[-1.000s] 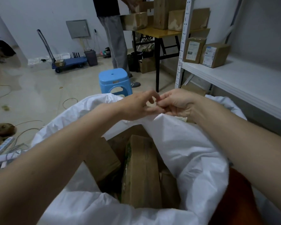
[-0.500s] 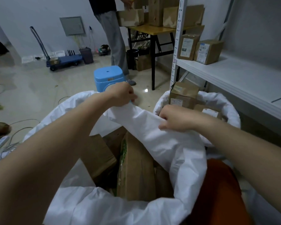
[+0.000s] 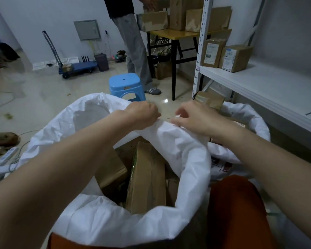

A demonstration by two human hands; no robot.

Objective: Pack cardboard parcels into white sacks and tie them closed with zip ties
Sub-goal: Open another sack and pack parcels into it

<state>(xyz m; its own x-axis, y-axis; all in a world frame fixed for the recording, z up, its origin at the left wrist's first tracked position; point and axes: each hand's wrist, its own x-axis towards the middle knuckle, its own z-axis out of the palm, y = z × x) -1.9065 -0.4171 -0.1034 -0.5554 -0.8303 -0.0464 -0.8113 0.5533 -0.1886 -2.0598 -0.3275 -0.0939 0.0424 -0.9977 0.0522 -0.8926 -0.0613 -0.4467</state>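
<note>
Seen from above, looking down and forward over two bare forearms. Large white sack (image 3: 104, 218) filling the lower centre of the frame, mouth open and facing up toward the camera. Inside, several cardboard parcels; the most visible, a long parcel (image 3: 147, 178), lying with its long axis running from the lower edge of the opening up toward the centre of the frame, slightly tilted, with a flatter parcel (image 3: 111, 168) just left of it.

Far rim of the sack gathered at mid-frame between both hands. Left hand (image 3: 142, 115), fingers curled, grip closed on the white fabric at the rim. Right hand (image 3: 196, 117) just beside it, thumb and fingers pinching the same folded edge, grip closed on the fabric; a small gap between the two hands.

Second white sack (image 3: 248, 114) at centre right, also open upward, with cardboard parcels showing inside, partly hidden behind the right hand. Orange fabric at the lower right.

White shelf (image 3: 258, 83) along the right side, carrying two labelled boxes (image 3: 224, 54). Blue plastic stool (image 3: 126, 85) on the floor above the hands. Another person's legs (image 3: 135, 47) at upper centre beside a bench (image 3: 183, 33) stacked with boxes. Blue hand trolley (image 3: 75, 67) at upper left against the wall.
</note>
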